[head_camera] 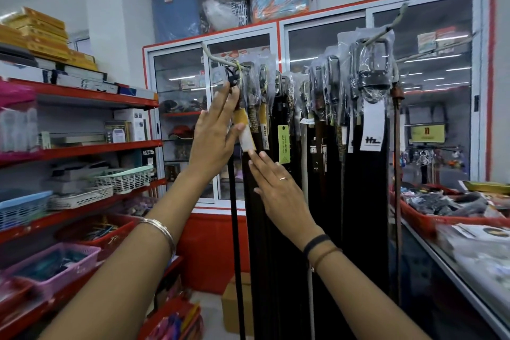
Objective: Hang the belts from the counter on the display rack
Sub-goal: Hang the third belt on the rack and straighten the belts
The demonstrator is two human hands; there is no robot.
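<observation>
Lots I can't read from my feed here. The rack (289, 96) is so packed with plastic-sleeved belts (276, 174) that I can't tell which hook carries which, and their lower ends run off the bottom edge. Tags are mostly blur; only a green tag (283, 143) and a white tag (372, 125) stand out.

Left hand (214, 141) is up high, fingers spread flat, fingertips at the end hook (220, 59) on the rack's left side, touching a thin black belt (235, 215) that hangs straight down there. Whether it's pinching the buckle or just pressing, I can't tell. Right hand (278, 190) is lower, flat and wide, gripping nothing, fingertips against the tan belt (245, 132) just beside it.

Counter (469, 270) is on the right, cut off by the frame edge. A red tray (430, 218) on it holds dark wrapped stuff, too smeary to name. On the left shelves (91, 146): a green basket (124, 178), white basket (82, 197), blue basket (22, 208), purple basket (52, 268), contents a blur.
</observation>
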